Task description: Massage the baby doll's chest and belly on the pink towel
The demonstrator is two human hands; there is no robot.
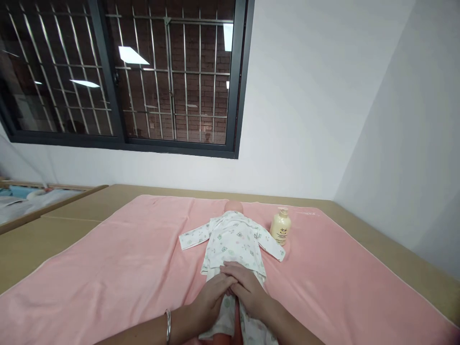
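Note:
A baby doll (234, 207) lies lengthwise in front of me, its bald head away from me. Its white long-sleeved top (233, 239) has a small green and grey print, with both sleeves spread outward. Matching trousers (224, 318) cover most of its legs. My left hand (212, 294), below a silver bangle, rests over the doll's hips, its fingers stretched inward and partly covered. Laid across it is my right hand (249, 287), fingers extended over the left one. What lies under my palms is hidden.
A pink blanket (118, 263) covers much of the wooden surface (82, 206). The cream pump bottle (281, 227) stands right of the doll, close to its sleeve. Behind are a white wall (294, 120) and a barred window (172, 86). At left is a wood-edged bed (53, 206).

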